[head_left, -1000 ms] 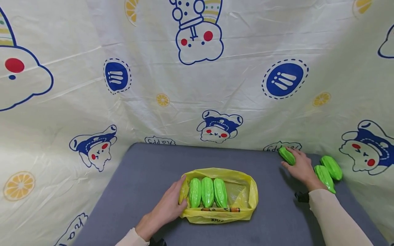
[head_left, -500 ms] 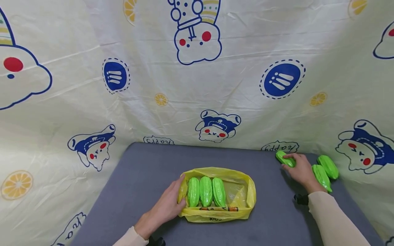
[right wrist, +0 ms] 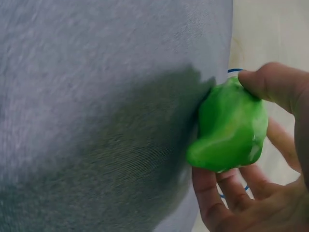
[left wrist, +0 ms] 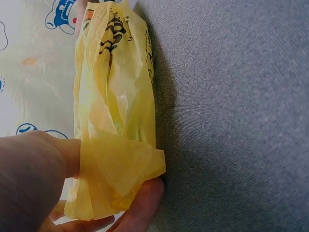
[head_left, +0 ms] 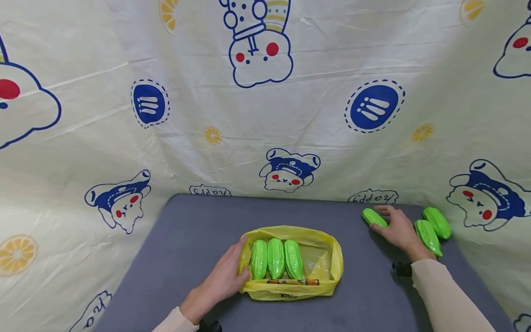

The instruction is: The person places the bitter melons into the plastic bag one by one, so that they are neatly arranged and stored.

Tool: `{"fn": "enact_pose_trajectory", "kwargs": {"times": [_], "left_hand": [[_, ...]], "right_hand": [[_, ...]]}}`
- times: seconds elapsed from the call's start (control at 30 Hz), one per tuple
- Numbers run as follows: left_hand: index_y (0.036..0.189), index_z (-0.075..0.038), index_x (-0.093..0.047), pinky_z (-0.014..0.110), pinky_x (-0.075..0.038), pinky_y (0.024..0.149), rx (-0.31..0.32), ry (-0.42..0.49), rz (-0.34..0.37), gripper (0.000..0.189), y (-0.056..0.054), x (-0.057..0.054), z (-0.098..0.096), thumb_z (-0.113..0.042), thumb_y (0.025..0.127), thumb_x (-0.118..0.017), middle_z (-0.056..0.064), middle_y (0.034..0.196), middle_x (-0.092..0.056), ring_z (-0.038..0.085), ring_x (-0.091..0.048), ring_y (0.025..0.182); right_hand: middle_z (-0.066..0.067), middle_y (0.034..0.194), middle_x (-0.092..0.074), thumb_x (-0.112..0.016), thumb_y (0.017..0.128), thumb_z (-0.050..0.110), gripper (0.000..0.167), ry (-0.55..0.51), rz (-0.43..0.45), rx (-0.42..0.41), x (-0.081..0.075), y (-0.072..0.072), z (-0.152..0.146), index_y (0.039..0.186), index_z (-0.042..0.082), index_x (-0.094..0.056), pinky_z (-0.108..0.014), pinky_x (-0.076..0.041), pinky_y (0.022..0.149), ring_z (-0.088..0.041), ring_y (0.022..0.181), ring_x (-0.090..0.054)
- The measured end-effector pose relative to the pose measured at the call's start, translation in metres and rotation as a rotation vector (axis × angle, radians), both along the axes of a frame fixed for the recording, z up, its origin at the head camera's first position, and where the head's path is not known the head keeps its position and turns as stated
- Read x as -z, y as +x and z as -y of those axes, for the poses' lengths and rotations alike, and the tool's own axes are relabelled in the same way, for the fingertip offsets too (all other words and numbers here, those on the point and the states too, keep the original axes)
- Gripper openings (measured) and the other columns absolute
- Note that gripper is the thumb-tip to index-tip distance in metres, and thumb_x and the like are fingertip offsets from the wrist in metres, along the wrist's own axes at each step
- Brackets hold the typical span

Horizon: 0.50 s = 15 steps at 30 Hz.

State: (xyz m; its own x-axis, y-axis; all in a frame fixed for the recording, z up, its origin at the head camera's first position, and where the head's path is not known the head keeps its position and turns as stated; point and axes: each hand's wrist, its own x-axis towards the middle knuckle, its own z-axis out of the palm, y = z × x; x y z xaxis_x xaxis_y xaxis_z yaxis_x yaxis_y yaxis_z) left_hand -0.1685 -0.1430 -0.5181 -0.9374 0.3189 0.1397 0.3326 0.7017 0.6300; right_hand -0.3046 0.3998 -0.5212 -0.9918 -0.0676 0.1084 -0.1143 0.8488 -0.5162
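Note:
A yellow plastic bag (head_left: 315, 288), its mouth folded wide, stands on the grey table. Inside it lie three glossy green ridged bitter melons (head_left: 275, 259), side by side in its left and middle part. My left hand (head_left: 224, 276) grips the bag's left end; in the left wrist view its thumb is on one face and fingers wrap the lower end. Near the table's far right, my right hand (head_left: 400, 230) holds another bitter melon (right wrist: 231, 128) between thumb and fingers. The right wrist view shows that melon close to the tabletop; whether it touches is unclear.
Two more bitter melons (head_left: 436, 222) lie together by the right edge of the table (head_left: 315, 212), just beyond my right wrist. A white printed sheet (head_left: 249, 115) with bear and orange drawings hangs behind and around the table.
My right hand has shifted slightly left and nearer with its bitter melon, which has turned a little. The left hand stays on the bag. The head view has drifted slightly.

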Motion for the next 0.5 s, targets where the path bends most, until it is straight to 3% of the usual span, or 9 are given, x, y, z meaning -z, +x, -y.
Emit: {"fn": "enact_pose_trajectory", "kwargs": {"times": [0.23,0.5], "left_hand": [[0.18,0.002,-0.036,0.058,-0.061,0.105,0.001,-0.007,-0.004,0.091,0.0,0.0,0.001,-0.002,0.098,-0.076,0.03,0.158,-0.065,0.036,-0.071,0.13],[0.18,0.002,-0.037,0.062,-0.061,0.109,-0.005,-0.005,-0.002,0.091,0.004,-0.001,0.001,-0.003,0.098,-0.076,0.031,0.16,-0.063,0.042,-0.07,0.137]], "right_hand": [[-0.049,0.16,-0.055,-0.078,0.11,0.028,0.08,0.057,0.111,-0.015,-0.007,0.001,0.007,0.172,-0.007,-0.041,-0.078,-0.054,0.105,-0.068,0.141,-0.06],[-0.047,0.161,-0.055,-0.077,0.111,0.03,0.078,0.047,0.116,-0.022,-0.01,0.005,0.016,0.172,-0.005,-0.044,-0.076,-0.056,0.104,-0.067,0.141,-0.06]]}}
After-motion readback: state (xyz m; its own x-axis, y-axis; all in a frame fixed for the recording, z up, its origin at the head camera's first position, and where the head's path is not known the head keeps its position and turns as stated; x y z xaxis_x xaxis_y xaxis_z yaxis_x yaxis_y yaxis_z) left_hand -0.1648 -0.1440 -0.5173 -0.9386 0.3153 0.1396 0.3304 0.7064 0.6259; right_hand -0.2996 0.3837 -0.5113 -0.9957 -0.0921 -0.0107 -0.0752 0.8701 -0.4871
